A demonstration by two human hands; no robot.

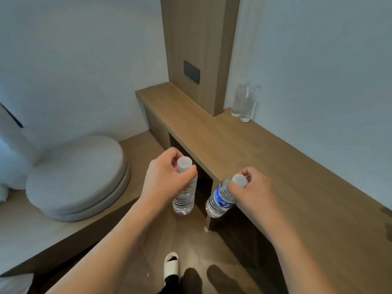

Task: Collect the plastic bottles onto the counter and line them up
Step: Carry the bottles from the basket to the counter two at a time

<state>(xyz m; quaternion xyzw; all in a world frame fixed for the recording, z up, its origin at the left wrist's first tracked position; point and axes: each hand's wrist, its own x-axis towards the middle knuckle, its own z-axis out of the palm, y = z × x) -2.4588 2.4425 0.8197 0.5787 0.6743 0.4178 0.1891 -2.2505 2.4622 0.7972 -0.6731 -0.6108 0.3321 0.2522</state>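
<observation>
step: carrying, judged | left hand [167,177] gripped clear bottle [184,198] at neck; right hand [250,187] gripped blue-label bottle [220,200], both off counter [265,158] edge | two bottles [244,105] stood by wall | next: needed setting beside those

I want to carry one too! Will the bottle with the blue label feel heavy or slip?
The blue-label bottle looks full of clear water, so probably heavy for its size. The right hand holds it by the neck under the cap, so it may swing. Its ribbed sides should help grip.
</observation>
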